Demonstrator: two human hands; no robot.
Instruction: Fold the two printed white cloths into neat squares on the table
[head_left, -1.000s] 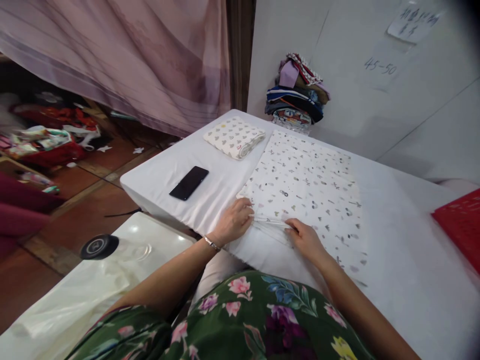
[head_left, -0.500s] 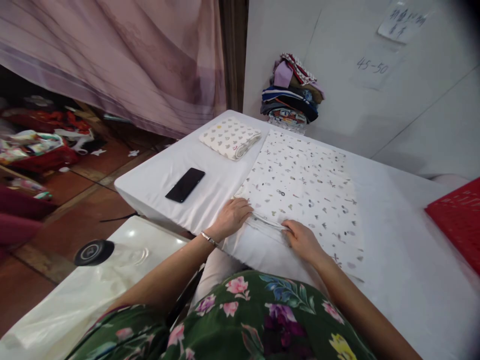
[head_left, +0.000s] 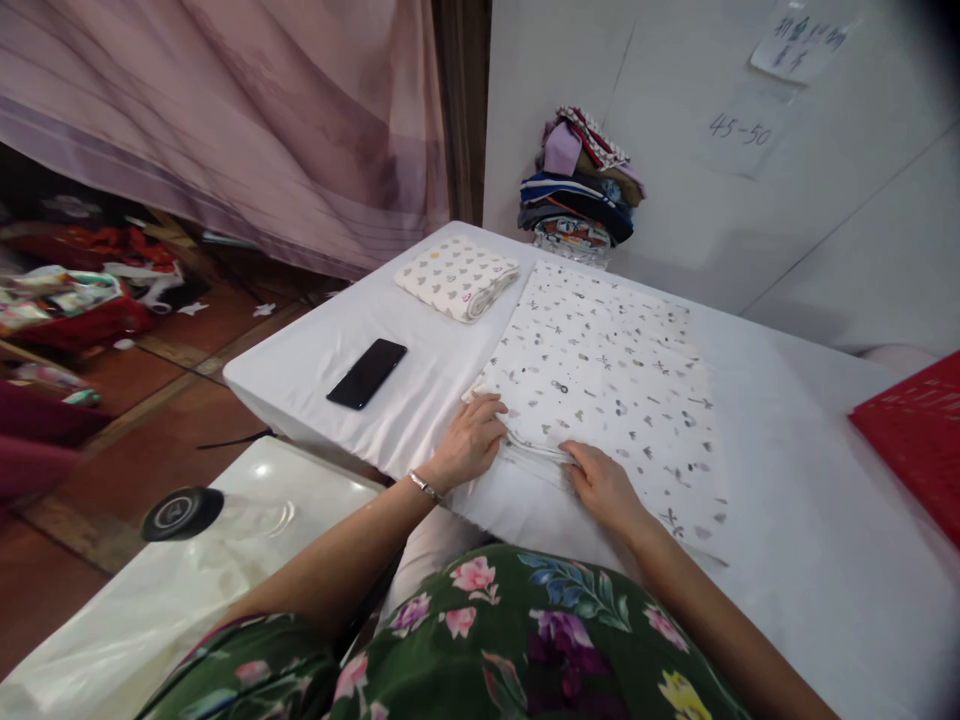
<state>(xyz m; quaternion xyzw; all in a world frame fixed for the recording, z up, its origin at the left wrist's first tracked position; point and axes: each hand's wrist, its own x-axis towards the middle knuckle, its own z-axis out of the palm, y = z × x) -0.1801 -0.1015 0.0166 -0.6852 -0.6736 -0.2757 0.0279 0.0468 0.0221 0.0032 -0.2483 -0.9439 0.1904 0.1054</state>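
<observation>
Wearing a green floral top, with both arms stretched over the white counter. Pinching the near edge of the cloth between thumb and fingers of the right hand. Resting the left hand, bracelet at the wrist, on that cloth's near left corner, with fingers bent and close together; cannot tell whether gripping. Spread out beyond both, patterned with small motifs, layered along the near edge. Farther off, to the left, a black phone, then a folded blanket. Farthest, beside the wall, piled clothes.
</observation>
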